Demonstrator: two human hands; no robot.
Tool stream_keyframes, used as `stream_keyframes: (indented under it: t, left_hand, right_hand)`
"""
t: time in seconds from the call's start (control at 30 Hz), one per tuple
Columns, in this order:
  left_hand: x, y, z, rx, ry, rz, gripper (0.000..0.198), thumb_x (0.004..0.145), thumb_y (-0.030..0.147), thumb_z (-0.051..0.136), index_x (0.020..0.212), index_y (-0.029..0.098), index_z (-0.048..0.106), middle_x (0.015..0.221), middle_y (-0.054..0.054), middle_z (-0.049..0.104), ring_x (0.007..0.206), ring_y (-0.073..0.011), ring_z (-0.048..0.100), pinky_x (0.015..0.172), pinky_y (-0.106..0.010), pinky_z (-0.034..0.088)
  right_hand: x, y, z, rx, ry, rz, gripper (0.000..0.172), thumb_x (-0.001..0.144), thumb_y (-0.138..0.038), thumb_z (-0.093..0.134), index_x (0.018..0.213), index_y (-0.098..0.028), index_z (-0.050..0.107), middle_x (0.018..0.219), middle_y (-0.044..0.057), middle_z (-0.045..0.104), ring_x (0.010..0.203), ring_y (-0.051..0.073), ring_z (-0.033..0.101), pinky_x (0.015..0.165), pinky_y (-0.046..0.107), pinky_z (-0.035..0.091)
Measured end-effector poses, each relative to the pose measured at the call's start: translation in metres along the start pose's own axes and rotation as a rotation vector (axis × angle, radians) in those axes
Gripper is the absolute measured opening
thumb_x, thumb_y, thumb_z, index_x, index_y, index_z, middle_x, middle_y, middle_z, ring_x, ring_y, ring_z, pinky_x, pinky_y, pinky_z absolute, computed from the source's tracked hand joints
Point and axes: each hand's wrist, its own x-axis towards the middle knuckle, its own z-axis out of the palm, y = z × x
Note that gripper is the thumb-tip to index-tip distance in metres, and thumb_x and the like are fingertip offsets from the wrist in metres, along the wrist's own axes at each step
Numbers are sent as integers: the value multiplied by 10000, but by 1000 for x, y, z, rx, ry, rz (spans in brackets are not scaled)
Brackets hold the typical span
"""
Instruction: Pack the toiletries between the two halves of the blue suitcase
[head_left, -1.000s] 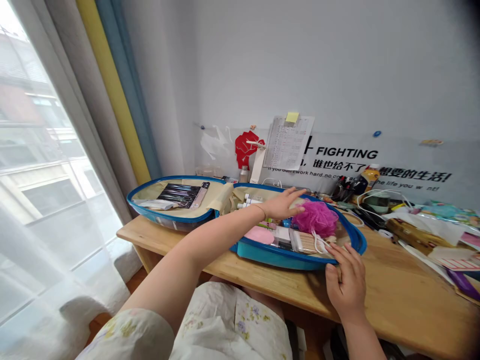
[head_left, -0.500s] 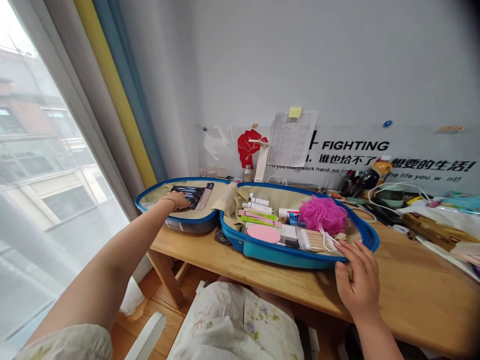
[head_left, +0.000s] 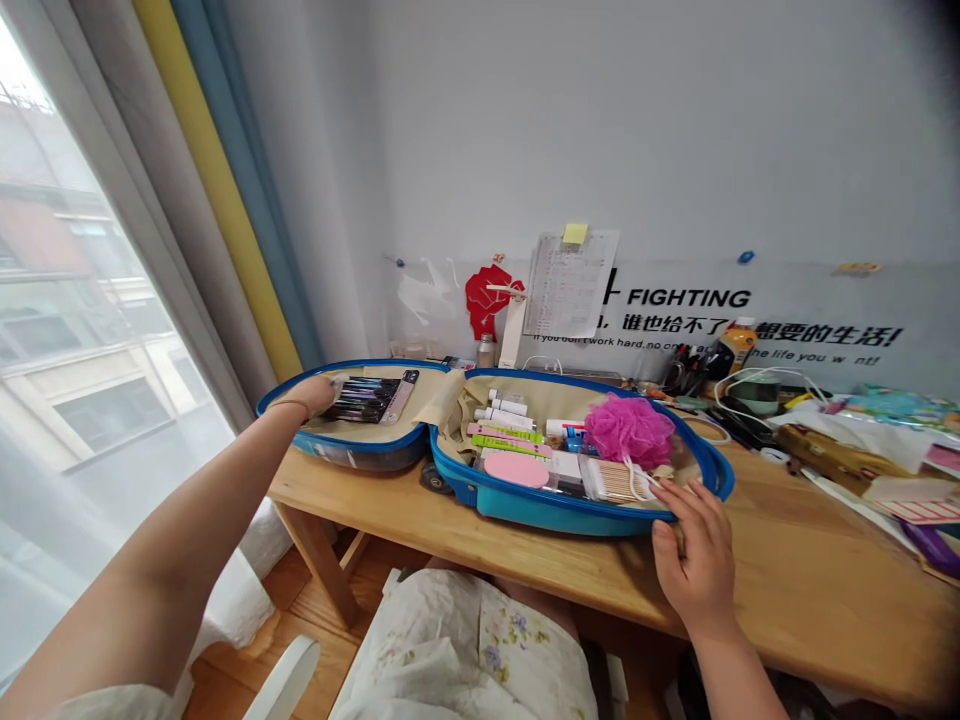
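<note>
A small blue suitcase [head_left: 562, 515] lies opened flat on the desk. My left hand [head_left: 316, 394] reaches into its left half, at the left end of a dark flat pack [head_left: 364, 400] with a pinkish strip; its fingertips are hidden. My right hand [head_left: 697, 545] rests with fingers extended on the front right rim, holding nothing. Close to those fingers are a magenta bath puff [head_left: 630, 430] with a white cord and a pack of cotton swabs [head_left: 609, 480]. Further left in that half lie a pink oval case [head_left: 516, 471], green-and-pink packs [head_left: 504, 440] and white tubes [head_left: 507, 417].
The wooden desk [head_left: 795, 570] also bears a white lamp [head_left: 513, 335], an orange-labelled bottle [head_left: 733, 350], a brown pouch [head_left: 832, 452] and cables at the right. Curtains [head_left: 217, 220] and a window flank the left side. A white chair arm [head_left: 289, 675] is below.
My left hand has shifted left along the dark pack, from its middle to its left end. My right hand stays on the rim. The view has turned slightly.
</note>
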Motion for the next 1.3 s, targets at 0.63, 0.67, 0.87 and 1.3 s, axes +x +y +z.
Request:
stream_keyframes:
  t: [0.63,0.67,0.87,1.3]
  left_hand:
    - [-83,289,22,-525,-141,901,547,958,174,348,1496,175,450,1512,-34,492,1379,-175,478,1178,-284,333]
    - [-86,299,28,-495,-164,926,551,948,153,359,1490,169,457,1518,-43,483,1394,-175,459,1188,-287,316]
    - [-103,322,61,-289,-320,1029,587,934,158,423,1518,112,389,1584,-151,345,1479,-229,317,1225,-377,231]
    - [-107,320,64,-147,-446,1010,626,984,562,337,1549,292,327,1631,-102,249,1512,-308,210,1185,-604,181]
  right_hand:
    - [-2,-2,1,7,7,31,318,954,-285,439,1217,-236,612,1184,107,661,1261,305,533,1076,578,399]
    - [-2,-2,1,8,7,24,323,953,-279,442,1226,-238,609,1190,106,660,1262,304,532,1075,575,401]
    - [-3,-1,0,-12,-8,29,331,959,-280,430,1243,-242,596,1204,106,652,1270,302,530,1086,571,397]
    - [-1,-2,0,17,-2,23,349,952,-273,451,1266,-247,601,1207,100,658,1284,305,517,1096,570,383]
